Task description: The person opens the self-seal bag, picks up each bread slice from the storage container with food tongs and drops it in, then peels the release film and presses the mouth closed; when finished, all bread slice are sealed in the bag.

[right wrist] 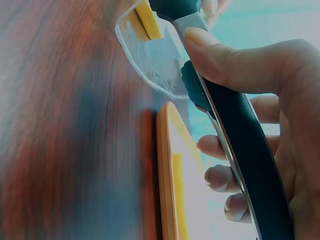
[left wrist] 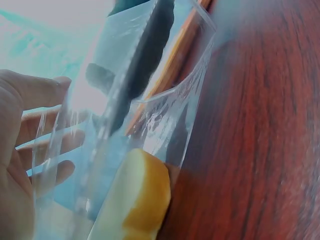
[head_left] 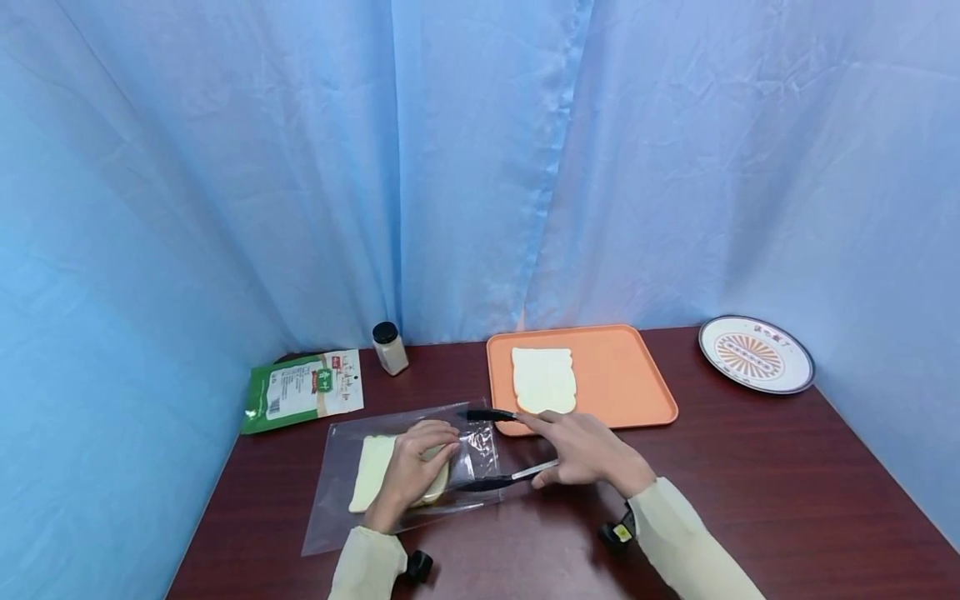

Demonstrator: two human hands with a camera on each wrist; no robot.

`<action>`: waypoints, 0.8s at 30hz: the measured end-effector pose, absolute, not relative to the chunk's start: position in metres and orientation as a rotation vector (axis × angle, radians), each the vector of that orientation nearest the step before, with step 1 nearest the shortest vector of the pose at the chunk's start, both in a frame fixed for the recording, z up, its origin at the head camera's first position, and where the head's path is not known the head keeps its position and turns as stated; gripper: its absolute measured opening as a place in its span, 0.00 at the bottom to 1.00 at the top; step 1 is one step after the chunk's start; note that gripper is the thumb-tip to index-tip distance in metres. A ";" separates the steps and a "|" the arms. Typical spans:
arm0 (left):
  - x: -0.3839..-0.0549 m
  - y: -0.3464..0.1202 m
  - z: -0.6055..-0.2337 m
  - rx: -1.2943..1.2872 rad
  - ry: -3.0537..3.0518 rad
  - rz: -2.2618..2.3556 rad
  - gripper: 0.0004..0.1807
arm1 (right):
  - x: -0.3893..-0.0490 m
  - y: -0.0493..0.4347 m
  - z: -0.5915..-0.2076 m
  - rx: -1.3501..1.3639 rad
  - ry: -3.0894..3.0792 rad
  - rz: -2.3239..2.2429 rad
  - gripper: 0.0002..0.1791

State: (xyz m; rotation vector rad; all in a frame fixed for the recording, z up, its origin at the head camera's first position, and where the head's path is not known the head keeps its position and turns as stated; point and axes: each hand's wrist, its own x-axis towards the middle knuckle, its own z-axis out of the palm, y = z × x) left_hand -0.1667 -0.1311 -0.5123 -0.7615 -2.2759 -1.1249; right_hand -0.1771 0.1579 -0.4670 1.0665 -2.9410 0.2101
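Observation:
My left hand (head_left: 420, 462) holds the upper film of a clear plastic bag (head_left: 336, 475) lying on the table. Inside the bag are slices of bread (head_left: 371, 471), their brown crust (left wrist: 152, 200) showing in the left wrist view. My right hand (head_left: 588, 450) grips a pair of tongs (right wrist: 245, 145), thumb on one arm and fingers on the other. The tongs' black tips stand spread apart at the bag's mouth, with nothing between them. Beyond the tongs, one white bread slice (head_left: 543, 379) lies on an orange tray (head_left: 626, 375).
A green and white packet (head_left: 303, 390) lies at the back left, beside a small jar (head_left: 391, 348) with a black lid. At the back right, a patterned plate (head_left: 795, 362) rests near the blue curtain (head_left: 637, 167). The table (head_left: 750, 467) is dark red wood.

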 end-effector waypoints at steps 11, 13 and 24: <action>-0.167 -0.131 -0.513 -0.754 -2.277 -1.126 0.04 | -0.149 0.205 -0.474 0.798 -2.973 0.369 0.52; -0.167 -0.131 -0.513 -0.749 -2.280 -1.129 0.04 | -0.143 0.211 -0.474 0.719 -2.987 0.398 0.52; -0.168 -0.131 -0.514 -0.744 -2.280 -1.127 0.04 | -0.120 0.224 -0.470 0.261 -2.989 0.485 0.52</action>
